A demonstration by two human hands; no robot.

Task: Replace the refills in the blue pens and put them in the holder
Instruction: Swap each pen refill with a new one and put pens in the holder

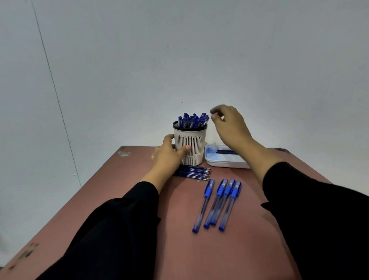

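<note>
**Left hand on the pen holder, right hand raised beside it**

At frame centre the left hand (168,154) grips the white slotted holder (190,145), thumb across its front. The holder is packed with blue capped pens (192,120). The right hand (230,125) hovers just right of those caps — fingers curled, blurred; whether it holds anything, I cannot tell. Four blue pens (218,205) lie lower centre on the brown table (196,255), refills (194,172) above them — a white tray (224,162) to the right.
</note>
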